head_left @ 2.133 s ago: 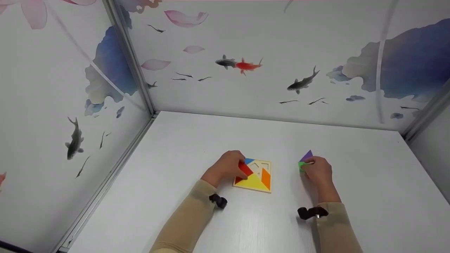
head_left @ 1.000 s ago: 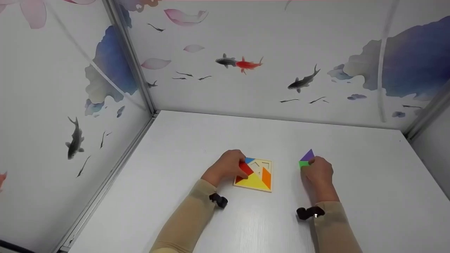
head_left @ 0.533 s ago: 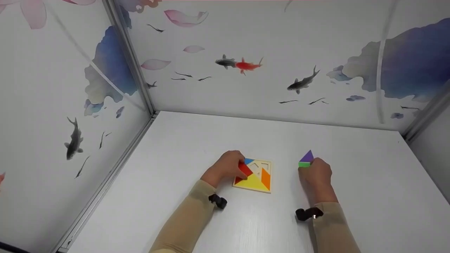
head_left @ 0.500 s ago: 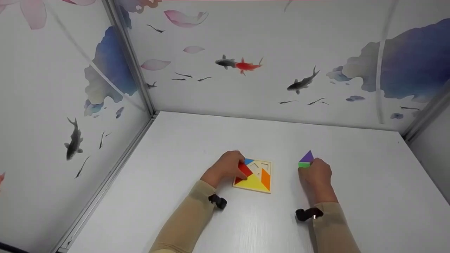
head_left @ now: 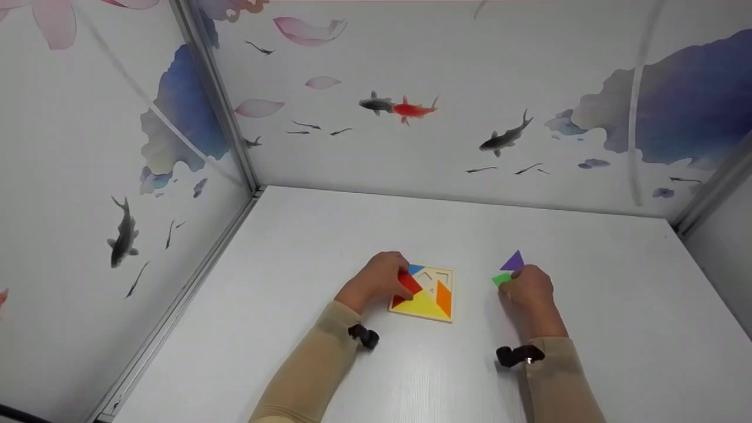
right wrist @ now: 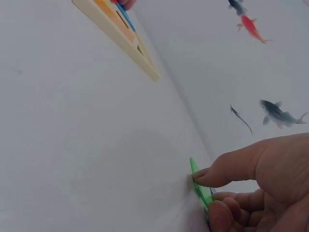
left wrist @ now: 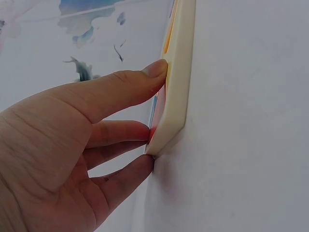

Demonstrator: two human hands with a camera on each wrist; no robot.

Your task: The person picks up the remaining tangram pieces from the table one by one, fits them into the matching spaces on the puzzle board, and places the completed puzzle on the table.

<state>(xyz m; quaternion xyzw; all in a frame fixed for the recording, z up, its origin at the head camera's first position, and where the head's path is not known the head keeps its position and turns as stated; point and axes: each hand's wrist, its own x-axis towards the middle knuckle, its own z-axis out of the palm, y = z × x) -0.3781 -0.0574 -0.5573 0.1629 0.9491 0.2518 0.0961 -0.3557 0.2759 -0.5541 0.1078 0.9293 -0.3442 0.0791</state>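
Observation:
My left hand rests on the left side of a square wooden tangram board. In the left wrist view, the thumb presses on the board's face and the other fingertips touch it near a corner. Red, yellow, orange and blue pieces sit in the board; my hand partly covers the red and blue ones. To the right, my right hand pinches a small green tangram piece between thumb and fingers. A purple triangle is just beyond it; whether a finger touches it I cannot tell.
Bare recesses show in the board's upper right. The white table is bounded by a back wall and a left wall, both printed with fish. A black wrist camera is on my left cuff.
The green piece has turned and shifted slightly left between my right fingers, apart from the purple triangle now. My left hand and the board have stayed in place.

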